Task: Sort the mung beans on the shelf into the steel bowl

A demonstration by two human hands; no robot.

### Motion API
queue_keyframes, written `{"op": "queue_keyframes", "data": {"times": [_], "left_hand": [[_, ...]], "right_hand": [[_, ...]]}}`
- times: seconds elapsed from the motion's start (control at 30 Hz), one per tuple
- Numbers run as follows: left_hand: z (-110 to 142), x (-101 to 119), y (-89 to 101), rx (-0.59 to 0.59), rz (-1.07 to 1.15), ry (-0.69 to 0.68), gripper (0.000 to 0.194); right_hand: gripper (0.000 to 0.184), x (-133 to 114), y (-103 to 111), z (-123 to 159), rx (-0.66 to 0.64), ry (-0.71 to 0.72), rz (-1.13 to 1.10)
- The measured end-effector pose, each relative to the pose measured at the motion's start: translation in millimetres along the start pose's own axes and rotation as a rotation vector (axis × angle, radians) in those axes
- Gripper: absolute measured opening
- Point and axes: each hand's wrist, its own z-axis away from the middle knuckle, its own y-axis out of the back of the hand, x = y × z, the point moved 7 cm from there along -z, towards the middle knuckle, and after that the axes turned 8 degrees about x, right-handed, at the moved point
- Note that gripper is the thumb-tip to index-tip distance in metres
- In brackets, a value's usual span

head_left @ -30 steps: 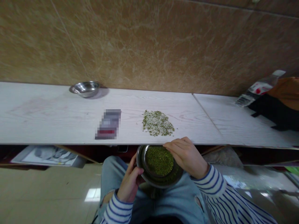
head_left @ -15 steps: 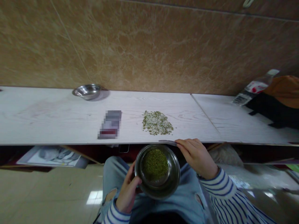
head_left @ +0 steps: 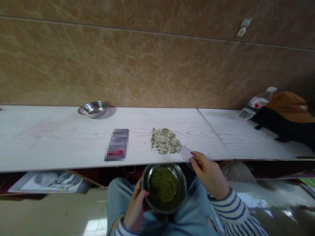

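Note:
My left hand grips the left rim of a stainless steel bowl, thumb over the edge, above my lap at the table's front. Inside the bowl lies a heap of small green grains. Pinched in my right hand is a thin, translucent plastic piece, flat and rounded; its exact kind is unclear. Its far edge reaches the right lower side of a scattered patch of green and whitish grains on the white tabletop.
A second steel bowl stands by the wall at the back left. Left of the grains lies a blurred-out flat rectangular item. A plastic bottle leans against an orange and black cap at right. Under the tabletop is an open drawer.
My right hand has turned the plastic piece from edge-on at the table's front to flatter, its tip now at the grains. The view has tilted up slightly; my left hand still grips the bowl.

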Motion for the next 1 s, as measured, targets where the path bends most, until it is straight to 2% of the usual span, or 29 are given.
{"op": "queue_keyframes", "data": {"times": [0.17, 0.37, 0.5, 0.6, 0.7, 0.83, 1.0], "left_hand": [[-7.7, 12.9, 13.4, 0.006, -0.012, 0.011, 0.071], [-15.7, 29.3, 33.7, 0.035, 0.040, 0.009, 0.072], [-20.3, 28.9, 31.3, 0.024, 0.082, 0.014, 0.072], [-20.2, 23.3, 22.9, 0.000, 0.069, 0.042, 0.073], [-17.0, 19.6, 17.0, 0.017, 0.048, 0.021, 0.071], [-12.0, 17.6, 13.6, 0.034, 0.076, 0.014, 0.071], [-8.1, 23.3, 14.0, 0.025, 0.085, 0.027, 0.071]], "right_hand": [[0.022, -21.9, -23.0, -15.1, -0.033, -0.048, -0.047], [0.018, -45.4, -40.8, -64.7, -0.096, 0.112, 0.114], [0.020, -62.0, -56.8, -112.8, -0.190, 0.306, 0.296], [0.025, -64.3, -85.1, -145.6, -0.318, 0.375, 0.480], [0.025, -62.5, -113.4, -169.0, -0.369, 0.398, 0.517], [0.028, -59.9, -138.7, -175.7, -0.419, 0.445, 0.507], [0.027, -66.0, -140.1, -160.4, -0.459, 0.541, 0.430]]}}
